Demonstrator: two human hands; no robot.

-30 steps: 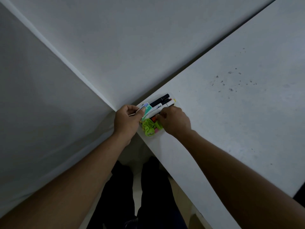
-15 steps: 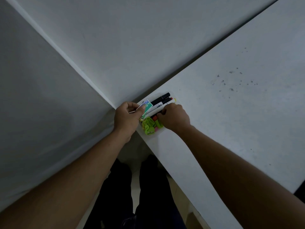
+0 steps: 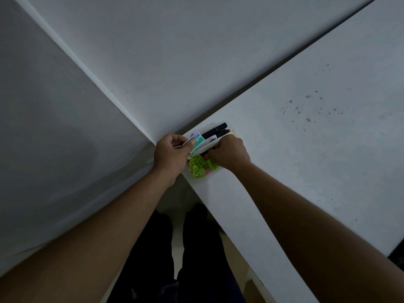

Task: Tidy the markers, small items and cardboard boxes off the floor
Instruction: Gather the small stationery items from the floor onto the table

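- The left hand is at the near corner of the white table top, with its knuckles towards the wall.
- Its thumb and forefinger are pressed together on a small green-and-blue printed card. The other fingers are curled into the palm.
- The card stands tilted over the left end of the markers. Its lower edge is hidden behind the thumb.
- A thin pale strip shows at the left hand's fingertips. I cannot tell what it is.
- The right hand lies back-up just beside the left, the two hands close but apart.
- Its fingers are bent tight and held together, curled down round the near end of a white-barrelled marker. The fingertips are tucked under and mostly hidden.
- Two black markers lie side by side just beyond the white one, against the wall edge, with their caps pointing away to the right.
- A red tip shows at the far end of the bundle of pens.
- A heap of small lime-green plastic pieces, with a bit of pink and orange among them, lies between the two wrists, touching the underside of the right hand.
- All of these rest in a shallow pale tray at the table's corner.
- Dark trousers show below the table edge.
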